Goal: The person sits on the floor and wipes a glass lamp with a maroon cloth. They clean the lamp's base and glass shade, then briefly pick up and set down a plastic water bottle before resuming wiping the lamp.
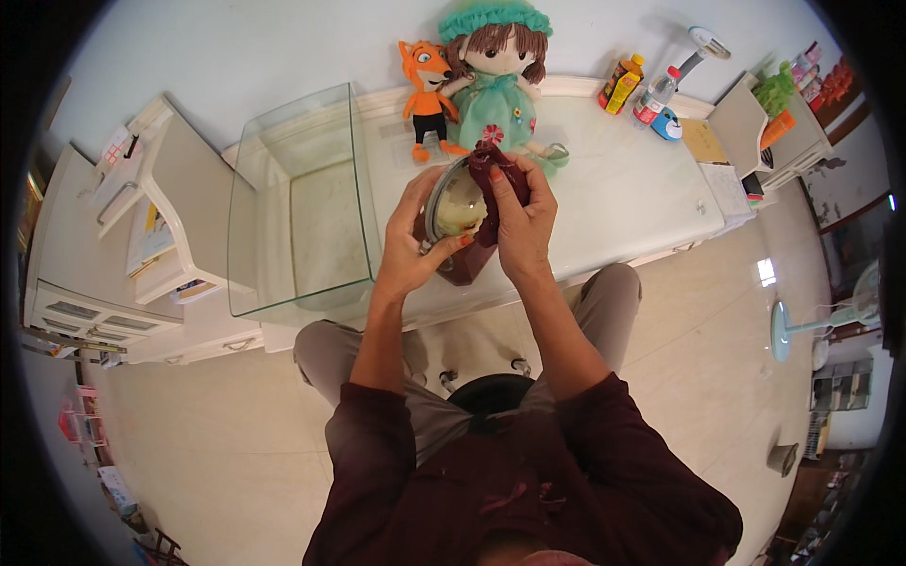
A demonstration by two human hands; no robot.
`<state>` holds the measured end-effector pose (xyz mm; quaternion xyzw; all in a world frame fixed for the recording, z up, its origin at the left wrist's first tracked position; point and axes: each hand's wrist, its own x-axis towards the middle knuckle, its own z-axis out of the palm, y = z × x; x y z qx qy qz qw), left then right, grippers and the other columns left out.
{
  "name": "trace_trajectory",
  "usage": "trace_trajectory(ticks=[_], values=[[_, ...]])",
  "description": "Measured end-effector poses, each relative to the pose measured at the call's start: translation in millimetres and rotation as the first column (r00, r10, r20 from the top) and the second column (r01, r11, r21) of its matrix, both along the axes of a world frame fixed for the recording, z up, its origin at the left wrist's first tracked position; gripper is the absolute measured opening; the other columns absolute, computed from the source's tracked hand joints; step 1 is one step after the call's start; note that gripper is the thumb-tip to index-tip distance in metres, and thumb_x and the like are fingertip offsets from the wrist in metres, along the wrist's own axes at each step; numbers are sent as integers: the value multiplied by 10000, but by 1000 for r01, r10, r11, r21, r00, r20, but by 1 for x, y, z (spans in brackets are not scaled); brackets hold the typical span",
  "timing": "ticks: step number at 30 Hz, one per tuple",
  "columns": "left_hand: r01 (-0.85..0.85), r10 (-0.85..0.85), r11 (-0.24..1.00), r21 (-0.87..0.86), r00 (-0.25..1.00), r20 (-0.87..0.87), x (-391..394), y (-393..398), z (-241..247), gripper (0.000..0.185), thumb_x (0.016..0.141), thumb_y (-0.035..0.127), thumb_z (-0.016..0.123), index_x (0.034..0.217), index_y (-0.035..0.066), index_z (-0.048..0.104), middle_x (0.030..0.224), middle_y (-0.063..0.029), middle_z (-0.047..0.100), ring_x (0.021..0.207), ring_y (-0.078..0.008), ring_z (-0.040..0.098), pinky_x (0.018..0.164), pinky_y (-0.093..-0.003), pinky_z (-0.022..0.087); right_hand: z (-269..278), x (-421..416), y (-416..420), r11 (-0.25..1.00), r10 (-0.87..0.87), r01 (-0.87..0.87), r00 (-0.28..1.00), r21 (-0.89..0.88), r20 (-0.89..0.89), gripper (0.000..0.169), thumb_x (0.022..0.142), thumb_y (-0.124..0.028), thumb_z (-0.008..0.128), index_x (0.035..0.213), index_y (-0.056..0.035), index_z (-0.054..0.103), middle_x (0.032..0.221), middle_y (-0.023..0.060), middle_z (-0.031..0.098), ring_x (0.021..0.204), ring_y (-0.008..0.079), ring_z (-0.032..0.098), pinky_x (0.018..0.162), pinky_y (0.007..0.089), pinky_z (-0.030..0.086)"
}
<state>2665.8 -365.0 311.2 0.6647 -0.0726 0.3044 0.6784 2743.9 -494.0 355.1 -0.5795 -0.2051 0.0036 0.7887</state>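
Observation:
My left hand (410, 244) grips a round object with a grey rim and a shiny, see-through face (456, 205), tilted above the desk. A dark red faceted body (463, 267) shows beneath it and seems to belong to the same object. Bunched in my right hand (525, 223) is a dark red cloth (488, 170), its thumb pressing the fabric against the right side of the shiny face. The cloth and fingers cover that side, so the object's exact kind cannot be told.
An open-topped glass tank (301, 297) stands left on the white desk (623, 191). A fox plush toy (427, 102) and a green-dressed doll (499, 106) sit behind my hands. Two bottles (621, 85) (655, 99) and a lamp (701, 53) are back right. Shelf units flank both ends.

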Motion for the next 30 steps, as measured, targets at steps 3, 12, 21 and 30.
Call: trace_trajectory(ticks=[3, 12, 21, 30], values=[[42, -46, 998, -49, 996, -73, -1, 2, 7, 929, 744, 157, 876, 1495, -11, 355, 1409, -123, 518, 1279, -214, 520, 1082, -347, 420, -4, 5, -4, 1000, -23, 22, 996, -14, -85, 255, 983, -147, 622, 1189, 1, 597, 1083, 64, 657, 954, 103, 599, 853, 258, 496], [-15, -4, 986, -166, 993, -114, -1, -8, 8, 863, 775, 47, 804, 1505, -8, 348, 1452, -144, 479, 1288, -223, 514, 1092, -354, 413, 7, -33, -5, 949, 82, 61, 899, -308, 429, 528, 824, -133, 746, 1318, -106, 561, 1439, 150, 404, 1338, 331, 389, 1070, 414, 408], [5, -7, 996, -84, 1000, -25, -2, -7, 13, 938, 743, 228, 883, 1482, -35, 367, 1426, -149, 502, 1280, -226, 529, 1069, -354, 447, -1, 3, 6, 994, 61, -61, 998, 89, -6, 264, 959, -72, 640, 1206, -11, 571, 1121, 62, 647, 989, 109, 604, 884, 265, 497], [65, -65, 996, -58, 998, 2, -1, -3, 10, 849, 744, -61, 730, 1501, -7, 350, 1473, -133, 460, 1328, -228, 485, 1114, -341, 386, 0, -28, -3, 988, -32, 89, 918, -125, 396, 347, 904, -85, 655, 1243, -47, 593, 1333, 133, 525, 1201, 259, 500, 1029, 379, 413]])
